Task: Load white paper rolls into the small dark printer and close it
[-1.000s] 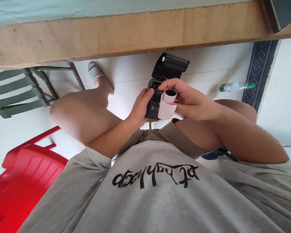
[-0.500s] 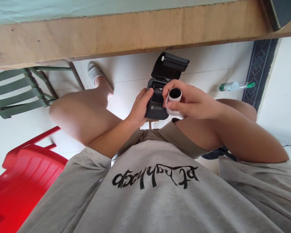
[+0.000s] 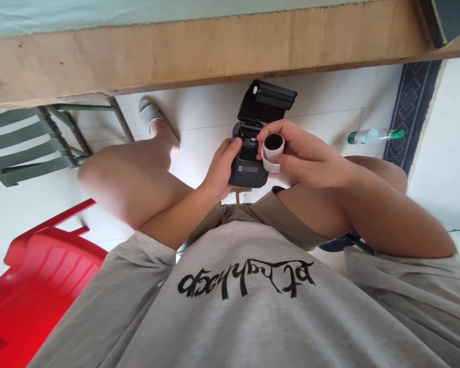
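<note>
My left hand grips the left side of a black portable label printer, thumb on its upper edge. The printer's lid is hinged open on the far side, showing a roller along its edge and the inside compartment. My right hand pinches a small white paper roll with a dark hollow core turned up toward me. A loose end of paper curls around the front of the roll. The roll is just right of the open compartment; some right fingertips are hidden behind it.
A wooden table edge with a pale green cloth runs across the top. On the floor at right lies a plastic bottle with a green cap. At left stand a green slatted chair and a red plastic chair.
The paper roll has shifted slightly left and turned in my right hand, and its loose paper end now shows. The printer has tilted a little, still held in my left hand.
</note>
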`<state>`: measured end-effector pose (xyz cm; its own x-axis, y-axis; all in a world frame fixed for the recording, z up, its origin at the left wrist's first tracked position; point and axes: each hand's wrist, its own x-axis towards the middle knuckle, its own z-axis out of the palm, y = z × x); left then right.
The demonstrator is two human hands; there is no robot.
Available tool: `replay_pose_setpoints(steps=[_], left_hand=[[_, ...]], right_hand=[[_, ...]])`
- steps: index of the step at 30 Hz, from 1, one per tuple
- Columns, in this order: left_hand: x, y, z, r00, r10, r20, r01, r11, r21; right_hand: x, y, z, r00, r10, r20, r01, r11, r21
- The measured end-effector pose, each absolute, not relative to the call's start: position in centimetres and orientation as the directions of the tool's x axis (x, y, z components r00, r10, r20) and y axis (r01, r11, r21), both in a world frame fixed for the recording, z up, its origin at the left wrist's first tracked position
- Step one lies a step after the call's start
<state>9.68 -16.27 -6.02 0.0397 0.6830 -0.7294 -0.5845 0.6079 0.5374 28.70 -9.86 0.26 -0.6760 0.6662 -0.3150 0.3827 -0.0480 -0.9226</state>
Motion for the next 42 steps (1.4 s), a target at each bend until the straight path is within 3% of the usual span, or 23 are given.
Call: replay_pose_setpoints(steps=[4, 10, 21, 24, 28, 31, 36, 42], left_hand=[[9.7, -16.3, -6.0, 0.045, 0.686, -0.726, -0.591, 0.604, 0.534], [9.6, -16.4, -6.2, 0.046, 0.685, -0.727, -0.566, 0.617, 0.546], [9.8, -16.6, -6.0, 0.063, 0.711, -0.700, -0.564, 0.604, 0.563], [9.8, -16.7, -6.3, 0.077, 0.738, -0.670, -0.557, 0.589, 0.586], [9.8, -16.8, -6.4, 0.108, 0.774, -0.623, -0.554, 0.568, 0.609], [9.8, -16.9, -6.5, 0.105, 0.789, -0.605, -0.554, 0.552, 0.623], [9.9, -17.0, -6.7, 0.098, 0.795, -0.599, -0.573, 0.537, 0.619], [9.7, -17.0, -6.7, 0.137, 0.776, -0.616, -0.599, 0.561, 0.572]], right_hand=[[28.9, -9.7, -0.1, -0.701, 0.683, -0.207, 0.311, 0.032, -0.950], [28.9, -9.4, -0.6, -0.572, 0.801, -0.177, 0.458, 0.134, -0.879], [28.4, -9.6, 0.1, -0.602, 0.777, -0.184, 0.568, 0.255, -0.782], [28.7, -9.8, -1.1, -0.623, 0.780, -0.057, 0.569, 0.401, -0.718], [28.9, -10.4, -2.9, -0.659, 0.734, 0.161, 0.568, 0.627, -0.533], [28.8, -10.7, -3.1, -0.659, 0.731, 0.177, 0.597, 0.652, -0.467], [28.7, -10.7, -2.7, -0.644, 0.762, 0.064, 0.602, 0.557, -0.572], [28.3, -10.4, -3.0, -0.558, 0.777, 0.292, 0.453, 0.580, -0.677]])
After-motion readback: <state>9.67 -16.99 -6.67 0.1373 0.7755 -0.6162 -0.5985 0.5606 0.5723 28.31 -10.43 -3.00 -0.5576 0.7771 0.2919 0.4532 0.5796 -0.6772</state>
